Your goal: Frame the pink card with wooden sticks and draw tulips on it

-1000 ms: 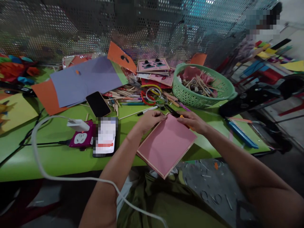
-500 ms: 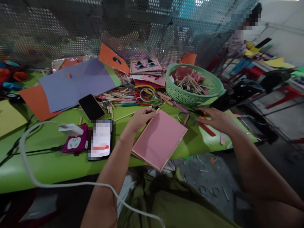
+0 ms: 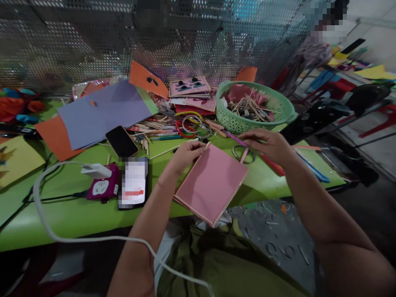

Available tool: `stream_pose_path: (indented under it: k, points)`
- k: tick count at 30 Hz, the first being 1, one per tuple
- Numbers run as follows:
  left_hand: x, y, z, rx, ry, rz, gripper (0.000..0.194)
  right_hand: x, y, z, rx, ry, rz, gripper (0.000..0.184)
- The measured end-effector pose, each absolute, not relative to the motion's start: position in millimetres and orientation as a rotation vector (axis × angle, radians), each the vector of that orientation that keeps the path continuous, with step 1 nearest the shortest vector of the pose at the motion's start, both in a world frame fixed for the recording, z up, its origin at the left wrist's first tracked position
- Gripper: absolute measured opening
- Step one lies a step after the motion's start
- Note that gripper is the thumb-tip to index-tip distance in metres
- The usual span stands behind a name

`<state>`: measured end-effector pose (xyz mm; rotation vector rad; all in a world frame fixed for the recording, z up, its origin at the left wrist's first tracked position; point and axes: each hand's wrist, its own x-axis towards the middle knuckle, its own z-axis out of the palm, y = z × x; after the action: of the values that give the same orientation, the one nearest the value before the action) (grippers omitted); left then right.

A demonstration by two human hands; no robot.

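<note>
My left hand (image 3: 189, 156) grips the upper left edge of a pink card panel (image 3: 213, 181) edged with thin wooden sticks, thumb on top. The panel tilts over the front edge of the table. My right hand (image 3: 267, 144) is held low beyond the panel's right corner, fingers bent and a little apart. Its fingertips are at the end of a purple pen (image 3: 230, 135); whether they touch it I cannot make out. Just below those fingers lie a grey ring (image 3: 237, 156) and a narrow pink strip (image 3: 244, 155). A red strip (image 3: 272, 165) lies under the right wrist.
Behind the panel are scissors with red and yellow handles (image 3: 187, 131), loose sticks and a green basket (image 3: 256, 121) of sticks. Two phones (image 3: 122, 141), a magenta power adapter (image 3: 103, 185) and a white cable (image 3: 93, 238) lie left. Purple paper (image 3: 102, 117) lies behind the phones.
My right hand has moved left, from beside the orange-handled tool to the end of the purple pen. My left hand keeps its grip on the panel. The view has shifted slightly.
</note>
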<state>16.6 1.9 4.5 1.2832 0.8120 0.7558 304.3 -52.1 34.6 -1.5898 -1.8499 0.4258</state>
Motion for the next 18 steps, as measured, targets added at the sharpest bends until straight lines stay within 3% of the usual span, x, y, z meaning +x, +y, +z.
stream_pose_path:
  k: [2,7,13,18]
  points:
    - [16.3,0.9,5.1,1.293,0.811,0.745,0.038,273.1,-40.8,38.4,-1.455,-1.801,0.663,0.034]
    - [16.1,1.5,3.5,1.325,0.782,0.735,0.039,220.5,-17.8,36.1,-1.328,-1.751,0.883,0.048]
    - [16.0,1.3,-0.9,1.368,0.771,0.723,0.030,221.0,-15.0,33.2,-1.376,-1.695,0.728,0.048]
    - [13.9,3.1,-5.9,1.524,0.849,0.621,0.022,243.9,-14.0,39.8,-1.397,-1.749,0.691,0.034]
